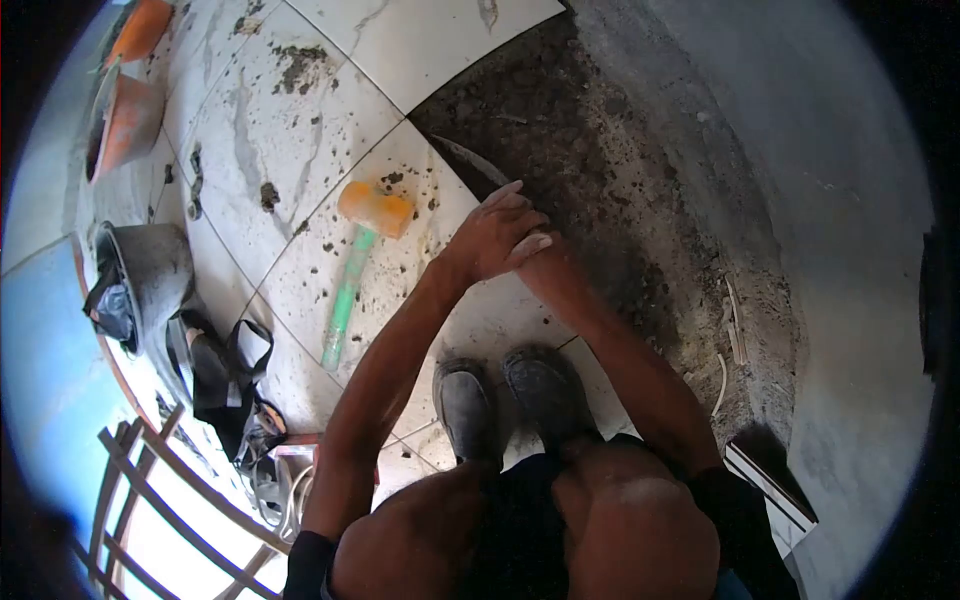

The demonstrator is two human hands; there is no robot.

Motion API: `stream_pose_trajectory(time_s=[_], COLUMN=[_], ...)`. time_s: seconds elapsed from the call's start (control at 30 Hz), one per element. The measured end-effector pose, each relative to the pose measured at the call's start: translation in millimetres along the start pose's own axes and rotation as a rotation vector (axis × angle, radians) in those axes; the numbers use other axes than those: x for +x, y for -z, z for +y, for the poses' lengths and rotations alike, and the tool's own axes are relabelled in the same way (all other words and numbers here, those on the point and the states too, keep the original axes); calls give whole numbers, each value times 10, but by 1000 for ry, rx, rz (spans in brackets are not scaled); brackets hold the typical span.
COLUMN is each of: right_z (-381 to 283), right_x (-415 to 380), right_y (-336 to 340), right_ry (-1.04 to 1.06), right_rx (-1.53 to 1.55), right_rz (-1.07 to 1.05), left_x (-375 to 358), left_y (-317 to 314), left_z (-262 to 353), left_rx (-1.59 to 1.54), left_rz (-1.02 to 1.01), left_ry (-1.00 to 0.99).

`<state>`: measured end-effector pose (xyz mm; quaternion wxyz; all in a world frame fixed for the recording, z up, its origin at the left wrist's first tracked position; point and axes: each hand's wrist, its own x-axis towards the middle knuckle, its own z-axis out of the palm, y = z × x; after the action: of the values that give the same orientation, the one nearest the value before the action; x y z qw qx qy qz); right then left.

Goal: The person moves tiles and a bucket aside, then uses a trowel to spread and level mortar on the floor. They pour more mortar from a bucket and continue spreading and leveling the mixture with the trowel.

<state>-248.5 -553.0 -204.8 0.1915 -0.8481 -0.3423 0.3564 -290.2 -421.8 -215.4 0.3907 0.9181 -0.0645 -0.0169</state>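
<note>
A: Start at the far left. What's there?

B: An orange bucket [135,120], and below it a grey bucket [160,265] tipped on its side. Under that sit a black bag [215,375] and a slatted frame [185,475].

A: And next along?

B: The mallet [375,210], lying on the dirt-specked floor tiles [265,150]. It has an orange head and a green handle, and it's apart from both hands.

A: What about the feet?

B: Two dark, dusty boots [468,405] stand side by side on the tiles, between the knees and the hands.

A: The grip, then?

B: The left hand [495,240] meets the right hand [543,262], crossing over it. The fingers overlap, so I can't tell whether either grip is clenched, released or around something. A pale curved strip [468,157] runs along the tile edge, close to the fingertips.

A: Further right?

B: A bare, dark patch of rubble [600,170] bordering the tiles, then a cut tile piece [775,495] low down, against the grey wall [850,260].
</note>
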Motion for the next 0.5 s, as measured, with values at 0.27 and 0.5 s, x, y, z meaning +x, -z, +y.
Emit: stream_pose_trajectory(time_s=[0.27,0.5], right_z=[136,498], right_x=[18,-18], right_y=[-116,21], right_ry=[94,49], right_rx=[175,32], right_rz=[247,35], left_x=[45,223], left_y=[-14,43], left_z=[100,348], left_rx=[1,-27], left_rz=[46,88], left_ry=[-57,19])
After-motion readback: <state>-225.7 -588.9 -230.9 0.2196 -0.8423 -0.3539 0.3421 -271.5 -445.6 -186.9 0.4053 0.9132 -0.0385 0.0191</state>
